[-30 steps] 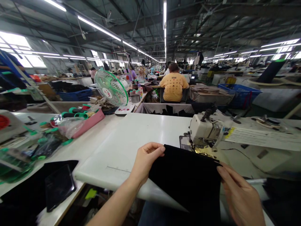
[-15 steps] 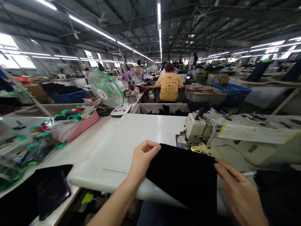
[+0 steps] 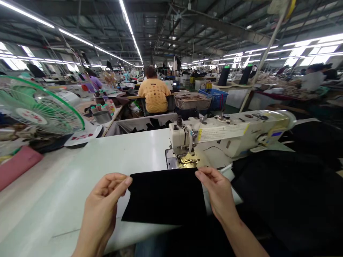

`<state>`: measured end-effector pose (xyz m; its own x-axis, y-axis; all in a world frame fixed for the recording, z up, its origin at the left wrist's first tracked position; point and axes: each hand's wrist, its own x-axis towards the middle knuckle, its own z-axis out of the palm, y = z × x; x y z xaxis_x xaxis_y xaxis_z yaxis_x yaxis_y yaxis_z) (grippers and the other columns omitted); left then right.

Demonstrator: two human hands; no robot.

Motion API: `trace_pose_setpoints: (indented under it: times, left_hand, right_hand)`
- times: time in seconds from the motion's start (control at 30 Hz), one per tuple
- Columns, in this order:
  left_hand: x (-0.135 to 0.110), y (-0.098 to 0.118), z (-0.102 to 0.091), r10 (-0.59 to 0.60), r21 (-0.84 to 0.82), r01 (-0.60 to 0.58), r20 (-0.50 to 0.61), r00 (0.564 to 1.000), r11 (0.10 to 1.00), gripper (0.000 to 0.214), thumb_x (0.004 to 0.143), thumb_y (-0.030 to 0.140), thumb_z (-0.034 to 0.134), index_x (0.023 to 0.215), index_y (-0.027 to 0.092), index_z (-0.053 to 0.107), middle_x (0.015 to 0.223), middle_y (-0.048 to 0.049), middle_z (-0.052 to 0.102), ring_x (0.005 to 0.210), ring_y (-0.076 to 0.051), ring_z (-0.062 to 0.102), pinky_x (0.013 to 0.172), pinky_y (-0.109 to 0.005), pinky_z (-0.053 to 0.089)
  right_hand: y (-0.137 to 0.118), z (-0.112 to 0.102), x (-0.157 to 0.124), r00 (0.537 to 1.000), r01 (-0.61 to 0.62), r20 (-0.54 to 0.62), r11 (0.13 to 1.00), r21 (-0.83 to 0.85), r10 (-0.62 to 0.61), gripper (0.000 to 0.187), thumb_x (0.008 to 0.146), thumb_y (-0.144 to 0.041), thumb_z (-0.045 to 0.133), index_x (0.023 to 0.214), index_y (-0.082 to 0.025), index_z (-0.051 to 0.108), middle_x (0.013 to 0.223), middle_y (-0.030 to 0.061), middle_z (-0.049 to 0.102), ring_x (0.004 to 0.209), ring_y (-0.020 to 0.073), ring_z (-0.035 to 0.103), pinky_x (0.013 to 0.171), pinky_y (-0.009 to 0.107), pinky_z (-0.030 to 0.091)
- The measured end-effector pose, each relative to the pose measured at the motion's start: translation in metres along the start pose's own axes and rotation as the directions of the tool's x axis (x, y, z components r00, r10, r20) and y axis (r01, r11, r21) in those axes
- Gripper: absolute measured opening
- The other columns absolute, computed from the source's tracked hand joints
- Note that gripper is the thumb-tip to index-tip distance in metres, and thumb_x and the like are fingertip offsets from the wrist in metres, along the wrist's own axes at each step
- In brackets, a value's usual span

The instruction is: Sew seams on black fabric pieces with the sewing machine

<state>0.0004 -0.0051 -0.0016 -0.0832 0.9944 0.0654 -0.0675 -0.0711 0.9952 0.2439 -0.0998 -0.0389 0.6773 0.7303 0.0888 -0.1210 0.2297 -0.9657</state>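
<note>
**Black cloth (image 3: 166, 196) held out flat in front of a sewing machine (image 3: 219, 132)**

From my remote seat, through the head camera, I see the black cloth spread between a person's two hands, over the near part of a pale worktop (image 3: 125, 153). Its far edge runs nearly straight from hand to hand. Below, it merges with more black at the near side, so I cannot tell where it ends, nor whether it touches the worktop.

The left hand (image 3: 103, 203) has a narrow grip, thumb and fingers pinching the cloth's far left corner. The right hand (image 3: 218, 192) pinches the far right corner in the same way.

Just beyond the right part of the cloth is the machine's gold-coloured plate (image 3: 189, 162), under the sewing head. A paper strip (image 3: 223, 132) with yellow ends is fixed along the machine's arm. To the right of the right hand lies a large heap of dark fabric (image 3: 286, 200).

At the left, a green-rimmed fan (image 3: 40, 105) stands beyond a pink container (image 3: 20, 166). Past the worktop's far edge, a cloth-lined bin (image 3: 128, 126) holds black pieces. Farther off sits a co-worker in a yellow shirt (image 3: 154, 95), back to me, with a blue crate (image 3: 215, 98) to the right.
</note>
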Motion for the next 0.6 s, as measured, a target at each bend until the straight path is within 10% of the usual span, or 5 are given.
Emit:
trace_pose_setpoints:
  times: [0.2, 0.33, 0.47, 0.6]
  left_hand:
    - [0.003, 0.034, -0.004, 0.264, 0.195, -0.270, 0.055, 0.963, 0.943, 0.026, 0.068, 0.035, 0.083, 0.083, 0.022, 0.066, 0.081, 0.0027, 0.067, 0.076, -0.014, 0.060, 0.071, -0.023, 0.048]
    - [0.033, 0.064, 0.029, 0.430, 0.498, -0.576, 0.385, 0.817, 0.648, 0.005, 0.078, 0.027, 0.067, 0.079, 0.022, 0.066, 0.077, 0.0016, 0.067, 0.072, -0.017, 0.060, 0.073, -0.028, 0.047]
    - [0.064, 0.012, 0.088, 0.060, 0.471, -0.633, 0.772, 0.633, 0.614, 0.014, 0.072, 0.008, 0.058, 0.073, 0.021, 0.064, 0.071, 0.0005, 0.066, 0.066, -0.018, 0.058, 0.067, -0.029, 0.044]
    - [0.067, -0.066, 0.117, 0.044, 0.449, -0.597, 0.774, 0.631, 0.665, 0.013, 0.072, 0.011, 0.061, 0.066, 0.021, 0.055, 0.066, 0.0008, 0.060, 0.063, -0.016, 0.055, 0.062, -0.028, 0.043]
  right_hand:
    - [-0.001, 0.000, -0.009, 0.991, 0.006, 0.131, 0.999, 0.042, -0.011, 0.026, 0.075, -0.037, 0.080, 0.089, -0.023, 0.063, 0.085, 0.0002, 0.068, 0.080, 0.0164, 0.064, 0.075, 0.027, 0.053]
    - [0.008, -0.007, -0.045, 0.917, 0.063, 0.399, 0.994, -0.094, -0.020, 0.009, 0.085, -0.026, 0.066, 0.090, -0.024, 0.059, 0.087, -0.0011, 0.062, 0.082, 0.0153, 0.062, 0.076, 0.025, 0.051]
    - [0.037, -0.024, -0.074, 0.857, 0.312, 0.495, 0.910, -0.272, -0.146, 0.010, 0.089, -0.017, 0.057, 0.083, -0.024, 0.058, 0.078, -0.0017, 0.061, 0.073, 0.0141, 0.062, 0.068, 0.023, 0.052]
    - [0.063, -0.046, -0.075, 0.765, 0.580, 0.548, 0.730, -0.360, -0.338, 0.020, 0.089, -0.009, 0.058, 0.098, -0.026, 0.062, 0.089, -0.0003, 0.071, 0.081, 0.0153, 0.069, 0.076, 0.023, 0.056]
